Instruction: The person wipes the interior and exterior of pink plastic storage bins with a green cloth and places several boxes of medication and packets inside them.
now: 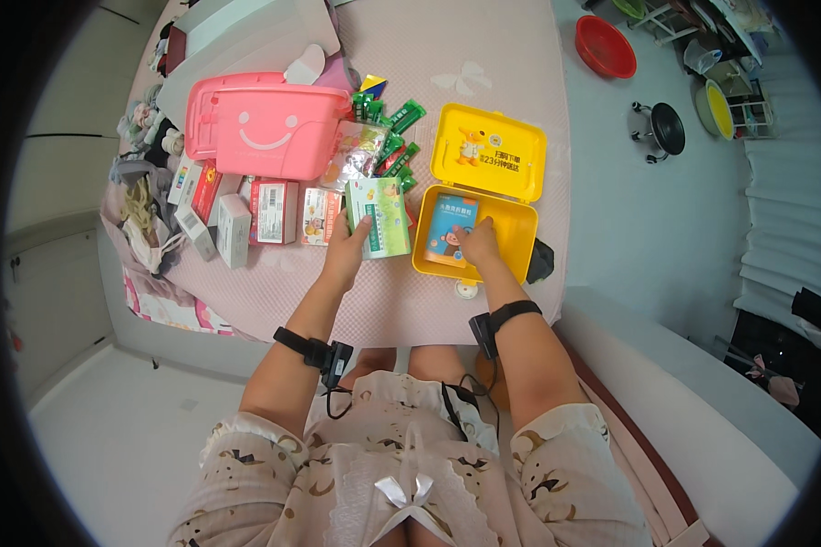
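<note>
My left hand (pixel 345 248) grips a green and white carton (pixel 388 219) by its left edge, thumb on the front face. My right hand (pixel 480 244) reaches into an open yellow plastic case (pixel 520 232) and holds a flat blue box (pixel 452 219) at its right side; some of its fingers are hidden. The case's yellow lid (pixel 517 155) is folded back away from me, with a cartoon figure on its inside. Beyond the carton lie several green stick packets (pixel 406 116) and a clear plastic bag (pixel 356 150).
A pink storage box (pixel 269 132) with a smiling face stands at the left. Several small cartons (pixel 274 211) crowd below it, with clothes (pixel 141 214) farther left. A dark object (pixel 540 262) touches the case's right side. A red basin (pixel 605 47) and black stool (pixel 667 129) stand on the floor.
</note>
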Demonstrator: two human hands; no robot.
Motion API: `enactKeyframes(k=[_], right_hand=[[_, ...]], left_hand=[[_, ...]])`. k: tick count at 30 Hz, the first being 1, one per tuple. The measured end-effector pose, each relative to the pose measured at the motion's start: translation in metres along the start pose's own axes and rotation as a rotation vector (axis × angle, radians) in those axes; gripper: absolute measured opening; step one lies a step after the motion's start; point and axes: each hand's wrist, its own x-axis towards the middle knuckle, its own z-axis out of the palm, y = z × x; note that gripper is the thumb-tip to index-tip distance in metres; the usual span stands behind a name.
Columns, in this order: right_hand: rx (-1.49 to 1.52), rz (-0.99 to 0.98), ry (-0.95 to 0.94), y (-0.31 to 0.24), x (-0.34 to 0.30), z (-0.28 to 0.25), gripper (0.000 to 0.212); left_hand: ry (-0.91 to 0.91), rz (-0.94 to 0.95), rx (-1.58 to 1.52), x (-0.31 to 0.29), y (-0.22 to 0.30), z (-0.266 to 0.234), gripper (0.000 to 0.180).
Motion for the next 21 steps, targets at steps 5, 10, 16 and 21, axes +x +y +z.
enactKeyframes(k=[5,10,16,21], right_hand=[[-0.154,-0.143,-0.075,0.009,0.013,0.011,0.044],[-0.08,-0.203,0.006,0.001,-0.008,-0.003,0.041],[0.747,-0.233,-0.297,-0.02,-0.044,-0.022,0.039],[0.585,-0.074,-0.112,0.026,-0.032,-0.035,0.039]], left_hand=[[-0.037,-0.034,0.022,0.006,-0.007,0.004,0.049],[-0.091,-0.048,0.01,0.0,-0.001,0.018,0.048],[-0.273,0.092,0.32,-0.007,0.001,0.04,0.054],[-0.244,0.157,0.52,0.012,-0.027,0.05,0.062]])
